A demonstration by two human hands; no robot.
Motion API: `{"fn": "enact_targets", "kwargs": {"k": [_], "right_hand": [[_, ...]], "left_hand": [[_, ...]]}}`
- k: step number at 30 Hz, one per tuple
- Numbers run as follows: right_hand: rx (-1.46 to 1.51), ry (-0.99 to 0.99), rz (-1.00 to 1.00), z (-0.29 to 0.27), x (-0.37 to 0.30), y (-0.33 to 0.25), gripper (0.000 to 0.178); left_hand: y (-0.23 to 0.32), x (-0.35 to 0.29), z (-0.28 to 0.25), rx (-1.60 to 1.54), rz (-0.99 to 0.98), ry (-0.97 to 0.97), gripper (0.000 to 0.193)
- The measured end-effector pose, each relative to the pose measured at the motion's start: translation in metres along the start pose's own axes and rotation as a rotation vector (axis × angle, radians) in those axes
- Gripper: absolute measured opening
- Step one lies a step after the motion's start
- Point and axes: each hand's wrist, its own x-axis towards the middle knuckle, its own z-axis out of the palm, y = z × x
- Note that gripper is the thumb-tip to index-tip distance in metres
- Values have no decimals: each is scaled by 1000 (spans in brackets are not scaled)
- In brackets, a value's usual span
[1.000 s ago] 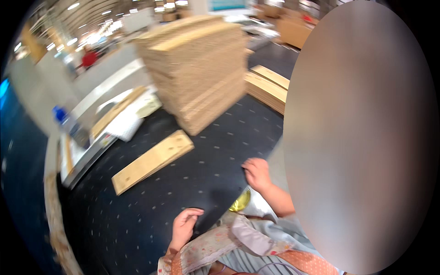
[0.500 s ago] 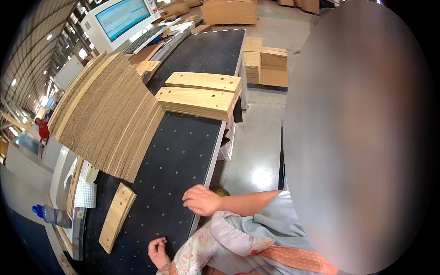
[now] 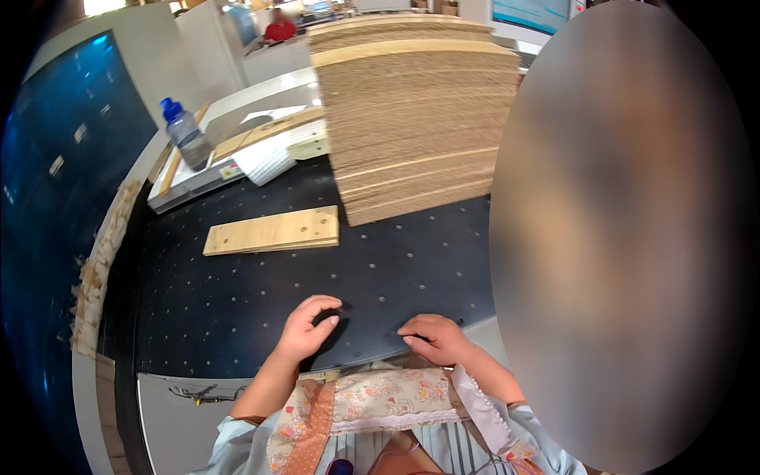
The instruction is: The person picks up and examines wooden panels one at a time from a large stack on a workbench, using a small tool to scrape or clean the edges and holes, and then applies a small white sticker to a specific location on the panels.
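My left hand (image 3: 310, 326) hovers at or just over the near part of the dark tabletop (image 3: 380, 273), fingers curved and thumb apart, holding nothing. To its right, my right hand (image 3: 434, 336) is by the table's front edge with fingers loosely bent, the thumb separate and nothing in it. Beyond the left hand lie flat wooden slats (image 3: 273, 230) with drilled holes, apparently two, one on the other. Behind them rises a tall stack of brown boards (image 3: 416, 119). Neither hand touches the slats or the stack.
Back left, a white tray-like surface (image 3: 178, 198) carries a blue-capped bottle (image 3: 188, 136), wooden strips and a checkered paper or cloth (image 3: 265, 162). A monitor (image 3: 532, 12) stands at the back right. A person in red (image 3: 279, 28) is far behind. A grey blur hides the right side.
The view has swung left, so the stack and slats appear farther right. My left hand has come forward over the table. The holed-wood pile on the right no longer shows.
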Motion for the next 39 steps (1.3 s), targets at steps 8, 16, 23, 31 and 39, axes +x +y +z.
{"fn": "enact_targets", "kwargs": {"k": [8, 16, 23, 31, 39], "right_hand": [[98, 82, 86, 34, 83, -21, 45], [-50, -29, 56, 91, 162, -27, 36], [-3, 273, 161, 105, 146, 16, 22], [56, 287, 184, 111, 150, 19, 18], [167, 251, 260, 109, 147, 19, 15]], "left_hand": [[-69, 31, -100, -294, -146, 394, 23], [-131, 144, -133, -430, -255, 186, 27], [-143, 274, -109, -592, -496, 145, 57], [-181, 336, -89, -676, -718, 586, 55], [-218, 356, -72, -406, -487, 955, 56]]}}
